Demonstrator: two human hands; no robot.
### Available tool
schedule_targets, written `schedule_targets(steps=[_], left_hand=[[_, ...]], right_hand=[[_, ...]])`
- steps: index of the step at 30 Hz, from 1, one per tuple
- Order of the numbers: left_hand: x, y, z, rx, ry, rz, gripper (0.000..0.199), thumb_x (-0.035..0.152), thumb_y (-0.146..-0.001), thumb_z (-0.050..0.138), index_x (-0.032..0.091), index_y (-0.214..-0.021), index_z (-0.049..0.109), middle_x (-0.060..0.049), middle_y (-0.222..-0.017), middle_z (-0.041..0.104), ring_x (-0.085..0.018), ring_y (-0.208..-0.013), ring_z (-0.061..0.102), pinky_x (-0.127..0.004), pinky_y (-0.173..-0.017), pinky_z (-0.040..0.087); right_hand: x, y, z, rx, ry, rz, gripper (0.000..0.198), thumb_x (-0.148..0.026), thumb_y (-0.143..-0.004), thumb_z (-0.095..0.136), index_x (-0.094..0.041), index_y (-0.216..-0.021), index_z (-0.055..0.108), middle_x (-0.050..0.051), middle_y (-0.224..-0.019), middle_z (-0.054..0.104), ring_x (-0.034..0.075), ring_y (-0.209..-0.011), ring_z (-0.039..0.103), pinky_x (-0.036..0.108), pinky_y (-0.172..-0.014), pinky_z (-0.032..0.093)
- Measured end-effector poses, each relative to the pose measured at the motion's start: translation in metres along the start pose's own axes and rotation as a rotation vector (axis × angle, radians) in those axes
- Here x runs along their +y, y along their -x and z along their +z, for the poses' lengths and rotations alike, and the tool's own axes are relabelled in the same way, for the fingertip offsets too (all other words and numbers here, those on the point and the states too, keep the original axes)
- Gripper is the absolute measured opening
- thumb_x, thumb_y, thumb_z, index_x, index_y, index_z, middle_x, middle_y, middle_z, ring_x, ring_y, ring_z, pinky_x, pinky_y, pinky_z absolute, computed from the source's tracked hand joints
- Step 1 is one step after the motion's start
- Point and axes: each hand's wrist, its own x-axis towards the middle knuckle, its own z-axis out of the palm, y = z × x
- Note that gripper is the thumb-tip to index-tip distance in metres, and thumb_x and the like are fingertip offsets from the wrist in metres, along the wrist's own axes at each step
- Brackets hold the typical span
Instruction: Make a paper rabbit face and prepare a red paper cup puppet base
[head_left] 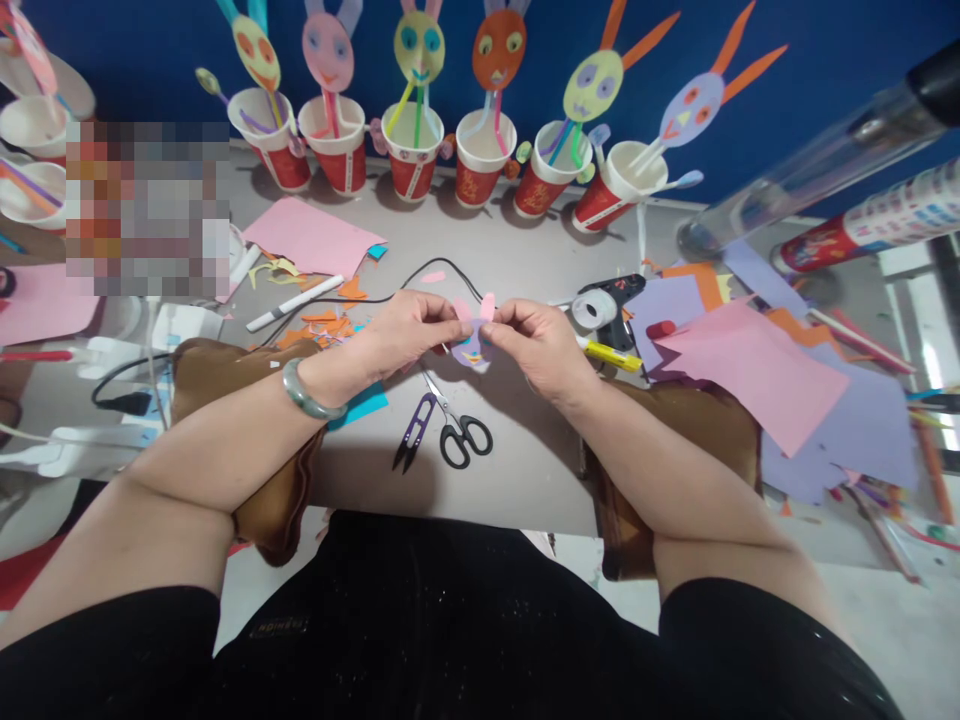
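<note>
My left hand [420,325] and right hand [538,345] pinch the purple paper face [470,354] between their fingers, beyond the scissors [459,430]. I judge I'm adjusting its pink ears [488,304]; the next move calls for light, even pressure.

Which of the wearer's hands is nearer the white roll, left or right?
Right. The right hand is just left of the white roll; the left hand is farther left, beyond the purple paper face both hands hold.

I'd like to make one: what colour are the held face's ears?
Pink ears, best seen in the head view.
</note>
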Motion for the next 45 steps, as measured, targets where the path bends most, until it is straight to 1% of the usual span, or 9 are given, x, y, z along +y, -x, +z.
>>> schedule_targets(steps=[7, 10, 13, 18, 26, 33, 37, 41, 45], left_hand=[[0.0006, 0.0007, -0.0005, 0.002, -0.022, -0.018, 0.021, 0.032, -0.077, 0.078, 0.015, -0.071, 0.066, 0.002, -0.058, 0.062, -0.004, -0.045, 0.048, -0.018, -0.040, 0.031], [0.0018, 0.0014, -0.0003, 0.011, -0.027, -0.024, 0.022, 0.032, -0.074, 0.080, 0.015, -0.070, 0.066, 0.004, -0.056, 0.060, -0.005, -0.047, 0.049, -0.017, -0.041, 0.033], [0.0032, 0.0020, 0.0002, 0.020, -0.035, -0.034, 0.022, 0.030, -0.074, 0.080, 0.015, -0.070, 0.066, 0.004, -0.055, 0.059, -0.004, -0.047, 0.049, -0.017, -0.043, 0.035], [0.0046, 0.0031, 0.0013, 0.032, -0.035, -0.042, 0.019, 0.027, -0.076, 0.078, 0.014, -0.069, 0.066, 0.004, -0.054, 0.058, -0.004, -0.044, 0.047, -0.017, -0.041, 0.032], [-0.0005, 0.0017, 0.0015, 0.044, -0.043, -0.017, 0.026, 0.034, -0.073, 0.082, 0.015, -0.068, 0.064, 0.005, -0.053, 0.056, -0.003, -0.045, 0.044, -0.018, -0.043, 0.033], [0.0022, 0.0028, 0.0045, 0.046, -0.020, -0.013, 0.023, 0.029, -0.077, 0.076, 0.015, -0.065, 0.062, 0.005, -0.052, 0.054, -0.004, -0.046, 0.044, -0.017, -0.043, 0.033], [0.0043, 0.0042, 0.0046, 0.024, 0.002, -0.020, 0.020, 0.027, -0.079, 0.073, 0.015, -0.067, 0.064, 0.005, -0.053, 0.056, -0.003, -0.044, 0.041, -0.016, -0.041, 0.032], [0.0039, 0.0052, 0.0049, 0.020, -0.006, -0.075, 0.019, 0.024, -0.079, 0.074, 0.016, -0.066, 0.063, 0.005, -0.050, 0.054, -0.003, -0.041, 0.039, -0.017, -0.040, 0.031], [-0.0002, 0.0046, 0.0059, -0.002, -0.020, -0.084, 0.013, 0.023, -0.080, 0.075, 0.016, -0.071, 0.068, 0.005, -0.049, 0.054, -0.004, -0.038, 0.040, -0.019, -0.041, 0.034]], right_hand=[[0.0013, -0.0003, 0.0008, -0.011, -0.001, 0.015, 0.031, -0.043, -0.071, 0.082, -0.019, -0.069, 0.062, -0.003, -0.066, 0.059, 0.011, -0.063, 0.051, 0.028, -0.062, 0.046], [0.0031, -0.0007, 0.0013, -0.013, -0.034, 0.019, 0.030, -0.043, -0.069, 0.083, -0.019, -0.072, 0.065, -0.002, -0.069, 0.062, 0.012, -0.065, 0.053, 0.028, -0.065, 0.047], [0.0045, -0.0009, 0.0015, 0.008, -0.024, 0.000, 0.027, -0.041, -0.070, 0.081, -0.019, -0.071, 0.064, -0.002, -0.069, 0.061, 0.011, -0.065, 0.051, 0.028, -0.064, 0.045], [0.0042, -0.0007, 0.0015, 0.030, 0.025, -0.018, 0.024, -0.037, -0.071, 0.078, -0.019, -0.068, 0.063, -0.003, -0.066, 0.059, 0.010, -0.063, 0.048, 0.027, -0.061, 0.041], [0.0038, -0.0008, 0.0032, 0.041, 0.005, -0.004, 0.025, -0.038, -0.069, 0.080, -0.020, -0.067, 0.063, -0.003, -0.065, 0.059, 0.011, -0.062, 0.048, 0.027, -0.060, 0.042], [0.0052, -0.0018, 0.0037, 0.050, -0.001, -0.012, 0.026, -0.039, -0.069, 0.079, -0.020, -0.065, 0.062, -0.003, -0.063, 0.058, 0.011, -0.061, 0.047, 0.026, -0.059, 0.041], [0.0040, -0.0021, 0.0030, 0.009, 0.019, 0.014, 0.025, -0.038, -0.069, 0.078, -0.019, -0.065, 0.062, -0.004, -0.062, 0.058, 0.010, -0.060, 0.047, 0.026, -0.059, 0.041], [0.0038, -0.0029, 0.0029, 0.035, 0.026, 0.034, 0.023, -0.041, -0.075, 0.075, -0.020, -0.070, 0.067, -0.002, -0.066, 0.063, 0.012, -0.064, 0.053, 0.027, -0.064, 0.045], [0.0054, -0.0029, 0.0022, 0.045, 0.025, -0.020, 0.030, -0.045, -0.083, 0.072, -0.020, -0.067, 0.066, -0.001, -0.067, 0.066, 0.013, -0.068, 0.057, 0.028, -0.070, 0.048]])
